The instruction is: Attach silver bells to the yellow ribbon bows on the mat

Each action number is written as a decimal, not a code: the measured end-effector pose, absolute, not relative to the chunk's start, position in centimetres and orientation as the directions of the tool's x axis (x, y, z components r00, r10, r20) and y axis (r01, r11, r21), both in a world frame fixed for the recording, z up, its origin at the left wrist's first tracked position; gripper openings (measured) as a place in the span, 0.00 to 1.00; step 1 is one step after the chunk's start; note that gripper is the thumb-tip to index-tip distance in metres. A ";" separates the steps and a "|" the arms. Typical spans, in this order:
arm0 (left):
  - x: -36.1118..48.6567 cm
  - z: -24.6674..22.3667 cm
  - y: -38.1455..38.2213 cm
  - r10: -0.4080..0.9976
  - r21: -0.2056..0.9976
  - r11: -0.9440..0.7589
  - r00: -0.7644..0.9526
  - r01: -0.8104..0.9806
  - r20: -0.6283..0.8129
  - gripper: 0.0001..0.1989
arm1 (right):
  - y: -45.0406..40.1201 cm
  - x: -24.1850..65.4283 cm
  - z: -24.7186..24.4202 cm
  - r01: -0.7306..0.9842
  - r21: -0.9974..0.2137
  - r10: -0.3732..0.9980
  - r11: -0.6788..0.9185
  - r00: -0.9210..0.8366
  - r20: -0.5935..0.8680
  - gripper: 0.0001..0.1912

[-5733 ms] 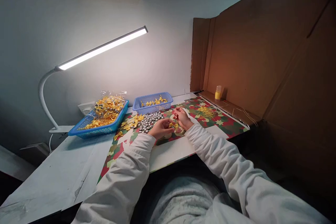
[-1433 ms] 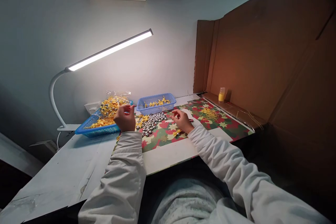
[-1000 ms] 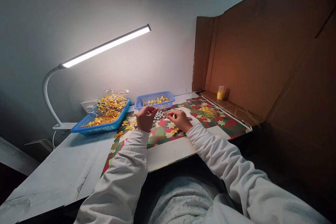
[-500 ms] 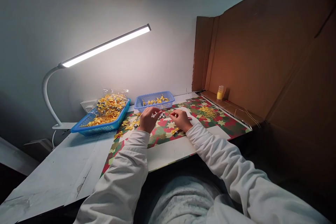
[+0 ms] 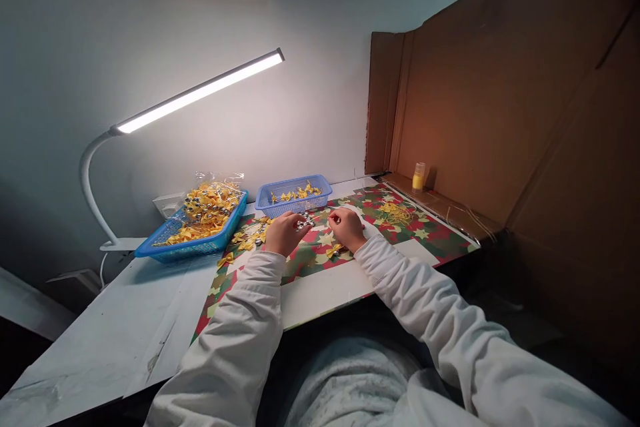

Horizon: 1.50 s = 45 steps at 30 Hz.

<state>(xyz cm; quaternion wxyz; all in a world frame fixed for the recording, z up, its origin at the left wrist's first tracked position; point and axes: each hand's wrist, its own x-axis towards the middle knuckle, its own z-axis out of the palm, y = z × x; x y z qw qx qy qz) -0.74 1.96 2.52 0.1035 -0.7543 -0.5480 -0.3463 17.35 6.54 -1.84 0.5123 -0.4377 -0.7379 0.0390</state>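
My left hand (image 5: pixel 286 233) is closed in a pinch above the patterned sheet, beside small silver bells (image 5: pixel 306 219). What its fingertips hold is too small to make out. A short gap to the right, my right hand (image 5: pixel 346 228) is also pinched, its content hidden. Just below the right hand lies a yellow bow (image 5: pixel 334 251) with a silver bell. More yellow bows (image 5: pixel 246 238) are scattered left of my left hand. Thin yellow cords (image 5: pixel 397 213) form a loose pile to the right.
A blue basket (image 5: pixel 220 240) heaped with bows and bells stands at the left, near a lit lamp (image 5: pixel 200 90). Behind the hands is a smaller blue basket (image 5: pixel 300 205) with bows. A yellow-filled bottle (image 5: pixel 419 177) stands by the cardboard wall (image 5: pixel 475 100).
My right hand has shifted slightly right and its fingers look more curled. My left hand has dipped a little, with the bells beside it showing more. The gap between the hands is wider.
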 end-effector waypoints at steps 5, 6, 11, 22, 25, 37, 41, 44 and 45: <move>-0.5 2.7 1.7 0.813 0.220 -0.363 0.193 0.905 0.550 0.08 | 6.6 17.4 -1.9 0.615 -0.498 0.685 0.612 -0.097 0.722 0.08; -0.4 2.7 1.7 0.823 0.225 -0.361 0.195 0.905 0.533 0.07 | 6.6 17.4 -1.9 0.615 -0.495 0.685 0.613 -0.102 0.722 0.08; -0.5 2.5 1.9 0.829 0.326 -0.360 0.140 0.874 0.541 0.07 | 6.3 17.3 -1.7 0.580 -0.520 0.689 0.627 -0.103 0.717 0.07; 0.2 0.6 2.7 0.949 0.863 -0.277 -0.022 0.423 0.316 0.10 | 5.3 16.6 -1.2 0.163 -0.861 0.868 0.482 0.048 0.495 0.05; 0.7 0.3 2.7 0.956 0.908 -0.259 -0.049 0.328 0.290 0.11 | 5.3 16.3 -1.2 -0.060 -0.935 0.937 0.349 0.023 0.348 0.08; 1.9 -0.4 2.4 0.906 0.872 -0.379 -0.071 0.309 0.418 0.17 | 4.8 16.5 -0.5 -0.445 -0.886 0.984 -0.127 -0.172 -0.055 0.11; 2.2 -0.5 2.4 0.887 0.845 -0.406 -0.071 0.349 0.456 0.16 | 4.9 16.6 -0.5 -0.497 -0.844 0.968 -0.199 -0.234 -0.091 0.09; 2.5 -0.4 2.3 0.892 0.854 -0.400 -0.070 0.333 0.446 0.16 | 5.0 16.5 -0.6 -0.500 -0.841 0.966 -0.205 -0.244 -0.090 0.08; 2.6 -0.4 2.3 0.893 0.858 -0.399 -0.075 0.323 0.444 0.16 | 5.0 16.5 -0.6 -0.501 -0.841 0.966 -0.203 -0.241 -0.089 0.08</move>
